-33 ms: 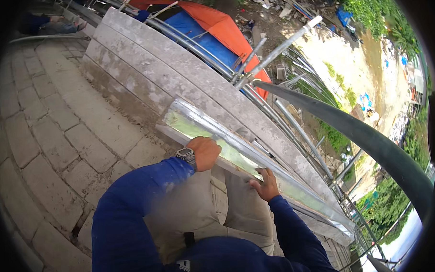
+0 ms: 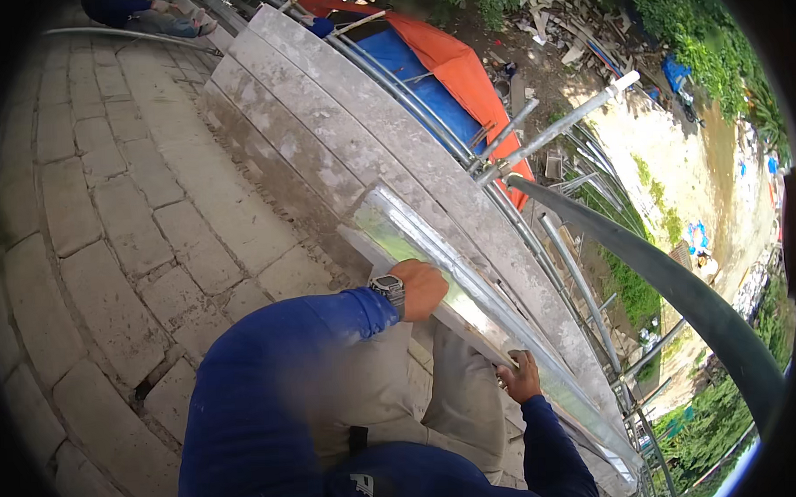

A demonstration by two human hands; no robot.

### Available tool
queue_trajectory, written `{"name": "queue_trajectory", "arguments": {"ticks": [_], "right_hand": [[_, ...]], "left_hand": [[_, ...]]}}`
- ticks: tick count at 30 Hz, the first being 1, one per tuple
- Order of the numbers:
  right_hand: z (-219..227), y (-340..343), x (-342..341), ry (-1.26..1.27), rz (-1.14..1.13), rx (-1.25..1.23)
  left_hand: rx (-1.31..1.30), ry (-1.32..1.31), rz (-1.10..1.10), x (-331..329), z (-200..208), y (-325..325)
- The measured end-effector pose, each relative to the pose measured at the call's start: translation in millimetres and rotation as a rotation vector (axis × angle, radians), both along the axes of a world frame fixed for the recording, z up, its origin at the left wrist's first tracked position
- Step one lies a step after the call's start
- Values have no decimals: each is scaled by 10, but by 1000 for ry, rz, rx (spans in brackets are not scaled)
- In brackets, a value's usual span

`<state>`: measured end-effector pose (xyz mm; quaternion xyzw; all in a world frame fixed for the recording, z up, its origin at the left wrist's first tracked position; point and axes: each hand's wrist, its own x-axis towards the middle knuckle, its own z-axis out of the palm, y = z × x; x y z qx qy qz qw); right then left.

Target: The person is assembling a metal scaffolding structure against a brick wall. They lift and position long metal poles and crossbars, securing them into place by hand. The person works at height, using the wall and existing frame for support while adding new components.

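Note:
A long, shiny metal-faced board (image 2: 469, 272) with a pale near edge lies slantwise against the low concrete wall, its face mirroring green and white light. My left hand (image 2: 422, 289) is closed over its near edge, knuckles up; the fingertips are hidden. A grey digital watch (image 2: 388, 290) sits on that wrist. Farther along the same edge, toward the lower right, my right hand (image 2: 520, 377) has its fingers curled over the board and its thumb beside them. My knees in light trousers (image 2: 465, 399) are just below the board.
The stepped concrete wall (image 2: 323, 111) runs diagonally, with scaffold pipes (image 2: 556, 129) beyond it. A dark thick pole (image 2: 653, 266) crosses at right. Orange and blue tarps (image 2: 448, 63) hang below. Block paving (image 2: 108, 223) spreads at left; another person (image 2: 158, 16) sits at the far left.
The view has shifted, so board and wall appear farther right. My right hand's fingers have curled more closely around the board's edge. My left hand stays closed on it.

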<state>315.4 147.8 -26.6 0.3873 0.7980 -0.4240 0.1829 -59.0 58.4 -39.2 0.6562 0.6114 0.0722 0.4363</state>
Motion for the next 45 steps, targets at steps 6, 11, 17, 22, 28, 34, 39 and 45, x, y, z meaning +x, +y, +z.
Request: {"name": "queue_trajectory", "arguments": {"ticks": [6, 11, 17, 22, 28, 34, 39, 45], "right_hand": [[-222, 131, 815, -246, -6, 75], [-226, 145, 868, -203, -26, 245], [-507, 91, 94, -199, -85, 82], [-579, -254, -1133, -39, -10, 140], [-362, -517, -1724, -39, 79, 126], [-254, -520, -1763, -1, 62, 121], [-247, -493, -1678, 180, 51, 142], [-45, -493, -1690, 52, -25, 113]], "left_hand": [[-41, -4, 36, -257, 260, -36], [8, -84, 33, -417, 278, 94], [-89, 9, 21, -1228, 120, -56], [-222, 166, 26, -2384, 222, -296], [-248, 227, 46, -2911, 404, -559], [50, 304, 34, -2122, 428, -498], [265, 156, 14, -384, -48, -261], [36, 90, -47, 71, 163, -211]]}}
